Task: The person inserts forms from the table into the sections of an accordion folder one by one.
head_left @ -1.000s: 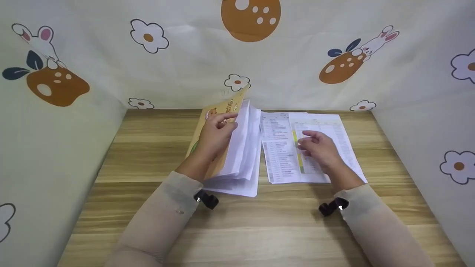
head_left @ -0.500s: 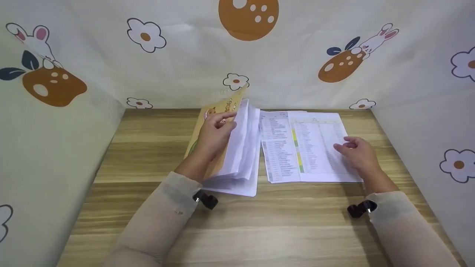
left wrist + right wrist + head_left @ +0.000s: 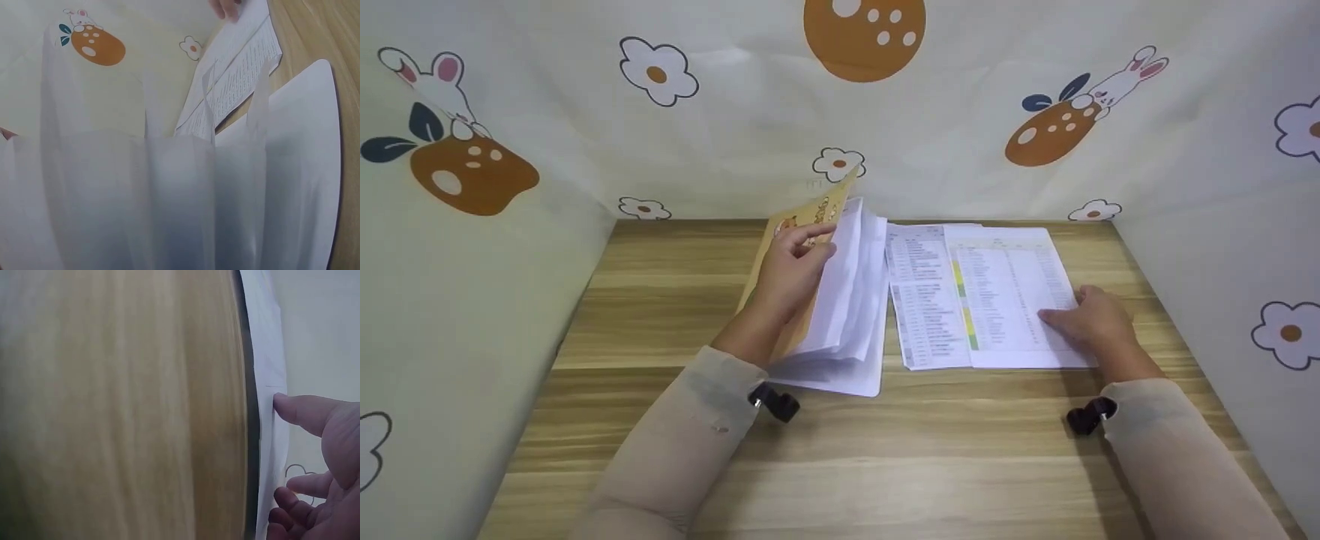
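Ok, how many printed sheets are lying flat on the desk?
2 show: one sheet with colored marks under the right hand, another sheet partly beneath it, toward the folder. More may be hidden underneath.

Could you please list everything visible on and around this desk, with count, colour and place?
Folder: one, orange-yellow cover with cartoon prints, raised open at desk centre-left.
Clear sleeves: several, translucent white, fanned beside the cover.
Printed sheets: at least two, white with yellow-green marks, overlapping, flat at centre-right.
Desk: one, light wood.
Curtain: cream, bunny and flower prints, on three sides.
Left hand: holds the cover up.
Right hand: rests on the sheets' right edge.
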{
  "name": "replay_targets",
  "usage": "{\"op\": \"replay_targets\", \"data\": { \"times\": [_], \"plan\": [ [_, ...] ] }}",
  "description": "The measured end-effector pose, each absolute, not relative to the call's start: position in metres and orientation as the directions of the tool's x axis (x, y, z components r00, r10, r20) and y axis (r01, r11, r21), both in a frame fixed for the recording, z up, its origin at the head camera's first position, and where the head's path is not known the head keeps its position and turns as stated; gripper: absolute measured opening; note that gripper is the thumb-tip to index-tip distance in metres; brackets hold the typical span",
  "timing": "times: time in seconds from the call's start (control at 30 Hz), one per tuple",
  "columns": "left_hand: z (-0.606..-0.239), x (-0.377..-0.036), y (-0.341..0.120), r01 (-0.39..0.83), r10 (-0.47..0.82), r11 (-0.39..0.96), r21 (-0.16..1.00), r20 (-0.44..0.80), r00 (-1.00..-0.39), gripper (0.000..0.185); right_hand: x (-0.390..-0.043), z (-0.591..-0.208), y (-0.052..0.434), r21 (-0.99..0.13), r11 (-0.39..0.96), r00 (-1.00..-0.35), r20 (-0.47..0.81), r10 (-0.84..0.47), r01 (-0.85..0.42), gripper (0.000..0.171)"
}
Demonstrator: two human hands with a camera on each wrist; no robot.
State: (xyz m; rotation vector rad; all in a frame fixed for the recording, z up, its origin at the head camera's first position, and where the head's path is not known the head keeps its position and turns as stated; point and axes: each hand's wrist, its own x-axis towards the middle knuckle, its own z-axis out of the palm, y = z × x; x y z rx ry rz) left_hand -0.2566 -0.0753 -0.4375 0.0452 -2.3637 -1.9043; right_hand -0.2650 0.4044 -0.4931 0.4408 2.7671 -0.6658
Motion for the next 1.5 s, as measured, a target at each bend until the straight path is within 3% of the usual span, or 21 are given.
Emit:
{"op": "replay_targets", "data": {
  "times": [0.43,0.83,1.2,1.5],
  "plan": [
    [-0.438,-0.257,-0.078,-0.033,-0.117,0.211,0.977,-0.008,-0.993,0.033,-0.268,-0.490,0.408,-0.419,0.832,-0.903,-0.376,0.206,0.364,0.105],
    [-0.438,-0.253,-0.076,0.001,-0.144,0.119,0.993,0.018,-0.989,0.031,-0.266,-0.495,0.415,-0.480,0.819,-0.944,-0.250,0.217,0.315,0.063],
    [-0.435,-0.252,-0.076,-0.082,-0.138,0.077,0.994,-0.071,-0.988,0.034,-0.261,-0.490,0.422,-0.507,0.787,-0.933,-0.260,0.250,0.352,0.053],
    [-0.435,-0.253,-0.076,-0.089,-0.134,0.080,0.993,-0.078,-0.988,0.036,-0.251,-0.484,0.428,-0.717,0.581,-0.922,-0.328,0.205,0.384,0.053]
  ]
}}
